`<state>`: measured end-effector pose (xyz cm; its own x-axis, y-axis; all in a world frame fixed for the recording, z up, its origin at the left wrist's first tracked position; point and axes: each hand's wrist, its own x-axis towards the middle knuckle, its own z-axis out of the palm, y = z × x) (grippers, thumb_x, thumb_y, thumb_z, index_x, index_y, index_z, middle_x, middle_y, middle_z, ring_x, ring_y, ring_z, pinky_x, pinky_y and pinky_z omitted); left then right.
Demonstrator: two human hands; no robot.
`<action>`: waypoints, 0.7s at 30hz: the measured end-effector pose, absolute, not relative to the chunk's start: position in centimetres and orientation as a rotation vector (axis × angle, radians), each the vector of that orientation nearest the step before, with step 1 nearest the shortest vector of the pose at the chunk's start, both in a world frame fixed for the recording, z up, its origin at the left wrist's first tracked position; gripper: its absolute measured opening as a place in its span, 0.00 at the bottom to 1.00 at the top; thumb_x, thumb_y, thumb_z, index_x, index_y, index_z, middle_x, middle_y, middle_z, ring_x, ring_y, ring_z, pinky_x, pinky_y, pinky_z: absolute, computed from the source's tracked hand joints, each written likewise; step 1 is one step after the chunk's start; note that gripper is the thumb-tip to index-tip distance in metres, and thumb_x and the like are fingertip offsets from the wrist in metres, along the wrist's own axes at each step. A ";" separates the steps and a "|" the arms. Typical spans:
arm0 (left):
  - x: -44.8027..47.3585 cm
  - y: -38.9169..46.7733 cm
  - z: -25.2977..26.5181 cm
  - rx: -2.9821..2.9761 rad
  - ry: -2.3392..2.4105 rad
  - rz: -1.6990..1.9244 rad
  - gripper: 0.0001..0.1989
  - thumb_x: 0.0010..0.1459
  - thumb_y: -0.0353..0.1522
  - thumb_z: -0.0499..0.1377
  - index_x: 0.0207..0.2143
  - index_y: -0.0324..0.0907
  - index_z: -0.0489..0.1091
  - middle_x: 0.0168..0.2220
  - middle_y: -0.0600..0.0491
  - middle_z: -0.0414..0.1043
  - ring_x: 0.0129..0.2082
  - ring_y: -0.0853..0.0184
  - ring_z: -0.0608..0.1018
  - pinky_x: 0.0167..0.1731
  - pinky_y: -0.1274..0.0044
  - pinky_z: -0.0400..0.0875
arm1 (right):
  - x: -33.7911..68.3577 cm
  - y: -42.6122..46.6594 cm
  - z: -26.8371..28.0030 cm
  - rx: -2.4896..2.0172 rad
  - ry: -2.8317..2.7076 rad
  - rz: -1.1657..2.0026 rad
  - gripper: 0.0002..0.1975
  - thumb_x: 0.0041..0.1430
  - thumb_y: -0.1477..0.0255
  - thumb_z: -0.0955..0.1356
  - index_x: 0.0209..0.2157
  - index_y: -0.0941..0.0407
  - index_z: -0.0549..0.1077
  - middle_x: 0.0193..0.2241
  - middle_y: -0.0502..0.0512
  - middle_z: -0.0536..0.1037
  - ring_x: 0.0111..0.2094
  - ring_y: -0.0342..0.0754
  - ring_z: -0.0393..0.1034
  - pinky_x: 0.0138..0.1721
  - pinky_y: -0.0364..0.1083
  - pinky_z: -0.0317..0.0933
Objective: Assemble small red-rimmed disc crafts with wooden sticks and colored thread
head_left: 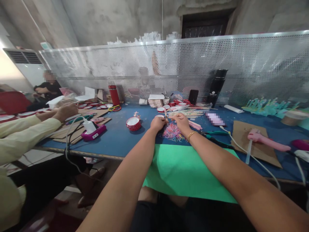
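My left hand (158,123) is closed, with a small pale flat stick (165,112) standing up from its fingertips. Close beside it, my right hand (182,122) has its fingers pinched together; whatever is between them is too small to make out. Beneath both hands lies a pile of thin colourful strands (173,132) in pink, purple and teal. A green sheet (190,170) hangs over the table's front edge under my forearms. Left of my hands sits a red-rimmed round stack with a white top (133,123), and little crossed sticks (136,114) lie behind it.
A pink glue gun (267,140) rests on cardboard at right, its cable crossing the blue table (113,138). Green-handled pliers (217,132) lie beside my right wrist. Left are a purple power strip (94,132) and a co-worker's hands (66,112). Black (218,85) and red bottles (114,95) stand behind.
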<state>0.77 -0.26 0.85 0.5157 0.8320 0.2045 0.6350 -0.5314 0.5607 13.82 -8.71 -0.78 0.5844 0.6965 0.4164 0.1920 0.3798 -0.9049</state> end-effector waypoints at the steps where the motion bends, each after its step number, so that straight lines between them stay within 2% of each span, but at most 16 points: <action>1: 0.8 -0.2 0.8 2.344 1.206 0.638 0.13 0.54 0.40 0.62 0.34 0.42 0.81 0.26 0.53 0.74 0.25 0.70 0.70 0.26 0.78 0.57 | 13.9 -8.7 -0.8 -1.171 -0.912 0.386 0.06 0.45 0.66 0.68 0.20 0.53 0.71 0.22 0.48 0.78 0.30 0.48 0.73 0.32 0.44 0.63; 15: 0.4 -0.5 1.1 2.378 1.189 0.637 0.12 0.55 0.40 0.61 0.29 0.41 0.79 0.24 0.54 0.72 0.25 0.70 0.69 0.26 0.79 0.57 | 13.8 -9.1 -0.3 -1.122 -0.884 0.434 0.09 0.45 0.64 0.70 0.21 0.54 0.70 0.23 0.50 0.79 0.30 0.48 0.74 0.33 0.45 0.65; 21: 0.5 -0.3 1.0 2.339 1.199 0.636 0.13 0.55 0.41 0.61 0.33 0.42 0.80 0.27 0.54 0.75 0.26 0.70 0.70 0.26 0.79 0.57 | 14.1 -8.7 -0.3 -1.102 -0.860 0.449 0.09 0.45 0.63 0.70 0.24 0.54 0.71 0.25 0.51 0.80 0.32 0.49 0.75 0.30 0.44 0.65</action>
<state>0.51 -0.32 1.02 0.5201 0.8304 0.1997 0.6310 -0.5311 0.5655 14.13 -8.74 -0.31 0.6078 0.6989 0.3769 0.0903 0.4107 -0.9073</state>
